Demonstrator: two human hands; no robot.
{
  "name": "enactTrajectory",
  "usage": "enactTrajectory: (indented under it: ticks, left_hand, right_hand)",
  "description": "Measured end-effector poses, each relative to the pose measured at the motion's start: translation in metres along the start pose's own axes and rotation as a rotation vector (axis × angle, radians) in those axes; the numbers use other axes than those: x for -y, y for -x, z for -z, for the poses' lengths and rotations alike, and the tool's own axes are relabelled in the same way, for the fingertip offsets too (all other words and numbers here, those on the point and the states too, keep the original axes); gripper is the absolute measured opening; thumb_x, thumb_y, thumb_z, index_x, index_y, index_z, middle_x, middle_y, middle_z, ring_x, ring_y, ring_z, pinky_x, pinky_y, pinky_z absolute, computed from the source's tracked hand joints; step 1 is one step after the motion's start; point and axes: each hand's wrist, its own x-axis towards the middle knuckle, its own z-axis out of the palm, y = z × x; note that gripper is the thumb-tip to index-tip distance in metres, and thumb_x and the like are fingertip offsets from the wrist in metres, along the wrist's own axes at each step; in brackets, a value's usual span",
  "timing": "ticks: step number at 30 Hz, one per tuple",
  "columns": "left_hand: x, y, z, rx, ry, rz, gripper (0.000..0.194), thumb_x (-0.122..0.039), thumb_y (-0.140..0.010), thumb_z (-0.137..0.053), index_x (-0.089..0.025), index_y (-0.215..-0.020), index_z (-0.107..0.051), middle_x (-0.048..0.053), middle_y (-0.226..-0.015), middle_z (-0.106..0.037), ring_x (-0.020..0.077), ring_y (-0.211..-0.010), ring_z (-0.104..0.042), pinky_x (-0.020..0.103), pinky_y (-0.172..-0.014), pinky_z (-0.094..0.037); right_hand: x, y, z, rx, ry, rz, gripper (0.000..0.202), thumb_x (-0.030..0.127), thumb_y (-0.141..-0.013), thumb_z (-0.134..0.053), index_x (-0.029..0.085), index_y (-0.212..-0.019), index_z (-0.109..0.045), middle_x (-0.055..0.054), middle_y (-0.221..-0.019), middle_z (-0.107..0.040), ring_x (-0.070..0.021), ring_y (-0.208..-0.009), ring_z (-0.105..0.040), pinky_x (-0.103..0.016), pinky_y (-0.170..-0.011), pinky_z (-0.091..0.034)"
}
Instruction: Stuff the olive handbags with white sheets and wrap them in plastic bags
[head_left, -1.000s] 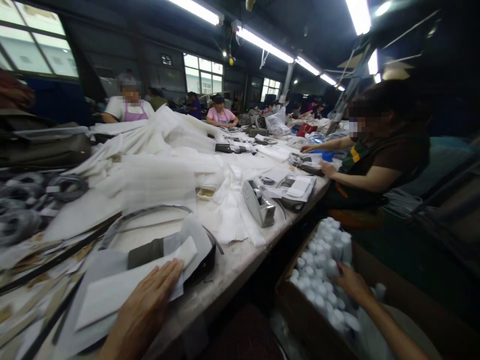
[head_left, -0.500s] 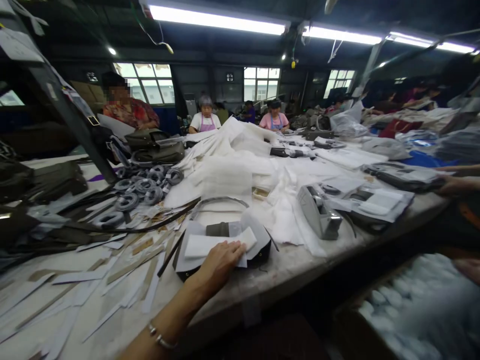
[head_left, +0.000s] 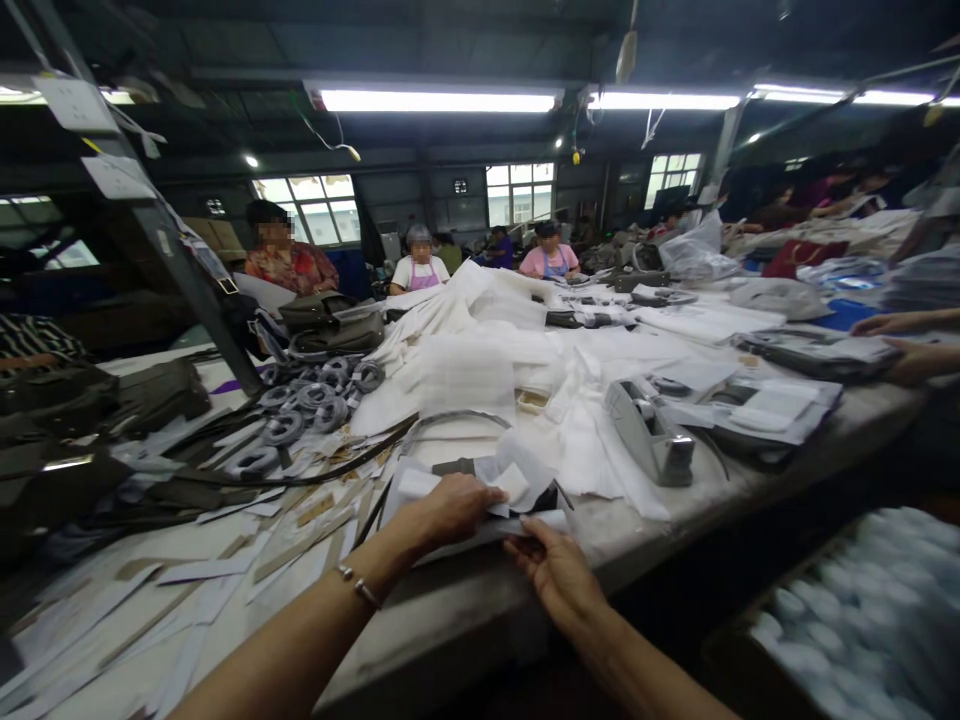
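Note:
A dark handbag with an arched handle lies at the table's front edge, mostly covered by white packing sheet. My left hand is on top of it, fingers curled down onto the white sheet. My right hand pinches a rolled edge of the sheet at the bag's near right side, thumb above and fingers beneath. The left palm hides much of the bag's middle.
A grey tape dispenser stands right of the bag, near another wrapped bag. White sheets are heaped behind. Coiled straps and paper strips lie left. A co-worker's hands are far right, above a box of white rolls.
My right hand has come in from the right and taken the sheet's near edge. My left hand has gone from lying flat on the sheet to curled fingers. The view has tilted up slightly.

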Motion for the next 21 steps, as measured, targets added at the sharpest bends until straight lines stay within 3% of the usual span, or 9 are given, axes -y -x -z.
enactTrajectory:
  ticks: [3, 5, 8, 11, 14, 16, 18, 21]
  left_hand:
    - [-0.011, 0.002, -0.003, 0.021, -0.018, 0.007, 0.026, -0.015, -0.08, -0.062, -0.025, -0.104, -0.067, 0.003, -0.087, -0.074, 0.0231, -0.078, -0.071, 0.028, -0.069, -0.053]
    - [-0.022, 0.005, -0.012, -0.013, -0.03, 0.047, 0.027, -0.019, -0.082, -0.063, -0.022, -0.109, -0.065, 0.007, -0.097, -0.073, 0.0263, -0.088, -0.07, 0.034, -0.078, -0.055]
    - [-0.038, 0.011, -0.039, -0.102, -0.063, 0.169, 0.041, -0.013, -0.088, -0.053, -0.014, -0.129, -0.055, 0.016, -0.126, -0.064, 0.0319, -0.117, -0.06, 0.05, -0.099, -0.046]
    - [-0.046, 0.016, -0.073, -0.292, -0.111, 0.253, 0.05, -0.005, -0.089, -0.045, -0.015, -0.138, -0.048, 0.014, -0.139, -0.056, 0.0289, -0.128, -0.052, 0.051, -0.108, -0.04]
    - [-0.046, 0.019, -0.097, -0.464, -0.136, 0.234, 0.052, -0.004, -0.088, -0.045, -0.018, -0.138, -0.049, 0.011, -0.137, -0.058, 0.0259, -0.126, -0.054, 0.046, -0.107, -0.042]
    - [-0.044, 0.02, -0.104, -0.533, -0.138, 0.22, 0.051, -0.005, -0.089, -0.043, -0.017, -0.138, -0.049, 0.01, -0.136, -0.059, 0.025, -0.125, -0.055, 0.044, -0.107, -0.042]
    - [-0.044, 0.02, -0.106, -0.577, -0.148, 0.211, 0.051, -0.006, -0.089, -0.041, -0.016, -0.138, -0.049, 0.011, -0.136, -0.059, 0.0236, -0.126, -0.054, 0.041, -0.107, -0.042]
    - [-0.043, 0.019, -0.108, -0.615, -0.168, 0.202, 0.052, -0.005, -0.089, -0.038, -0.009, -0.14, -0.045, 0.014, -0.135, -0.059, 0.0216, -0.127, -0.053, 0.038, -0.106, -0.043]
  right_hand:
    - [-0.004, -0.009, 0.006, -0.135, -0.13, -0.014, 0.03, 0.023, -0.054, -0.086, 0.019, -0.072, -0.062, 0.002, -0.066, -0.072, -0.0157, -0.062, -0.069, -0.028, -0.065, -0.062]
    - [-0.003, -0.011, 0.008, -0.153, -0.141, -0.015, 0.028, 0.02, -0.054, -0.086, 0.019, -0.071, -0.064, 0.001, -0.067, -0.073, -0.0169, -0.064, -0.07, -0.029, -0.067, -0.062]
    - [-0.001, -0.012, 0.01, -0.128, -0.106, -0.028, 0.029, 0.018, -0.051, -0.087, 0.018, -0.071, -0.065, 0.0, -0.07, -0.074, -0.0187, -0.07, -0.072, -0.03, -0.07, -0.062]
    - [0.005, -0.008, 0.016, -0.077, -0.055, -0.062, 0.032, 0.019, -0.049, -0.089, 0.018, -0.071, -0.066, -0.001, -0.073, -0.075, -0.0193, -0.075, -0.073, -0.029, -0.074, -0.061]
    - [0.021, 0.003, 0.03, 0.002, 0.115, -0.179, 0.031, 0.028, -0.057, -0.087, 0.016, -0.076, -0.066, -0.005, -0.08, -0.076, -0.0205, -0.079, -0.074, -0.03, -0.076, -0.061]
    - [0.036, 0.012, 0.038, 0.09, 0.43, -0.222, 0.027, 0.038, -0.07, -0.079, 0.016, -0.08, -0.066, -0.005, -0.076, -0.075, -0.0209, -0.066, -0.072, -0.033, -0.064, -0.062]
    - [0.05, 0.019, 0.04, 0.207, 0.849, 0.015, 0.022, 0.04, -0.079, -0.07, 0.019, -0.086, -0.067, -0.006, -0.077, -0.074, -0.0222, -0.061, -0.071, -0.037, -0.06, -0.061]
    - [0.064, 0.016, 0.029, 0.452, 1.364, 0.788, 0.027, 0.024, -0.083, -0.065, 0.024, -0.109, -0.068, -0.01, -0.11, -0.073, -0.031, -0.102, -0.069, -0.05, -0.093, -0.055]
